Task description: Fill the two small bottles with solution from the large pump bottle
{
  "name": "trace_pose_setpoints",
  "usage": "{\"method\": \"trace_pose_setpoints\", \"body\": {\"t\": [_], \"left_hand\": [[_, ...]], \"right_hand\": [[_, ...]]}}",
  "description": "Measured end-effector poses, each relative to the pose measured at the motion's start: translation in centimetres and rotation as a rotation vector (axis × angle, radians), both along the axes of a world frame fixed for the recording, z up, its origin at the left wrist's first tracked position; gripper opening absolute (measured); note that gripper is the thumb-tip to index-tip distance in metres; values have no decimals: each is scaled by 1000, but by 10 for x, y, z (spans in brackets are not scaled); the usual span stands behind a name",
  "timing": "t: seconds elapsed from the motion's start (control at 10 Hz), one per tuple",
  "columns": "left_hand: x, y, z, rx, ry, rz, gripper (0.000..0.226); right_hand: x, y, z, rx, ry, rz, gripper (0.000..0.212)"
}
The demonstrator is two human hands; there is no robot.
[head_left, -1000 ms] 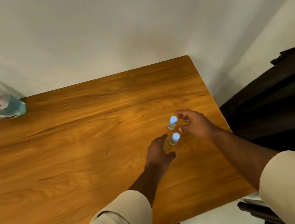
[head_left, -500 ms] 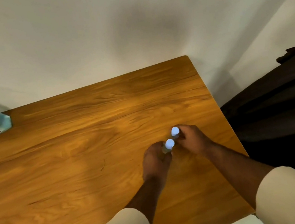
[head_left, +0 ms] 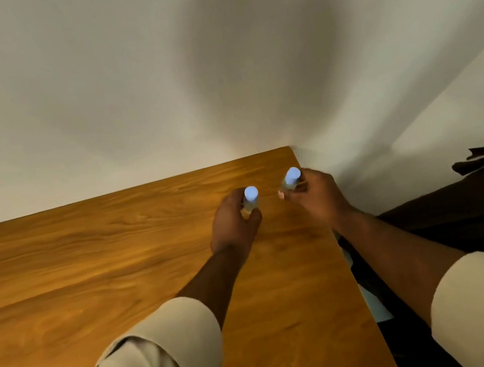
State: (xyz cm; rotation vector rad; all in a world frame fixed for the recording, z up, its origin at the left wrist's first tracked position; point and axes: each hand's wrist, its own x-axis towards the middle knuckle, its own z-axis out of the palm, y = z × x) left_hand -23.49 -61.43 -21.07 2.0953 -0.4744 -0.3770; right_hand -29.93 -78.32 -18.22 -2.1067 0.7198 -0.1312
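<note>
Bottles were held one in each hand above the table (head_left: 120,269): the left hand (head_left: 234,221) gripped one small bottle (head_left: 250,198), the right hand (head_left: 314,195) the other (head_left: 291,178), at its one o'clock. Caps seemed on; uncapping was judged next. No pump bottle was seen.

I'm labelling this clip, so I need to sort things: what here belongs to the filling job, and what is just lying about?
Job:
left bottle, held by left hand
right bottle, held by right hand
table

Lying about:
dark cloth beside the table

The pump bottle is out of view.
</note>
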Motion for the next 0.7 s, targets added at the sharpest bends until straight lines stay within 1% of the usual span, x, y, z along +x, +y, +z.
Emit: {"method": "trace_pose_setpoints", "body": {"t": [0.2,0.3,0.4,0.5,0.6,0.7], "left_hand": [[55,-64,-20,81,-45,4,42],[66,-80,-29,74,-40,29,41],[68,-90,-39,46,-85,61,40],[63,-89,-46,64,-98,91,36],[55,-90,-44,96,-99,124,36],[50,-91,-33,155,-61,151,52]], "right_hand": [[49,-46,-33,-36,-65,16,28],[59,-54,-51,-71,-68,18,23],[62,-60,-66,-122,-62,37,23],[56,-58,-76,-98,-100,32,24],[49,-55,-78,-43,-116,17,41],[44,-42,-76,-10,-109,-30,46]]}}
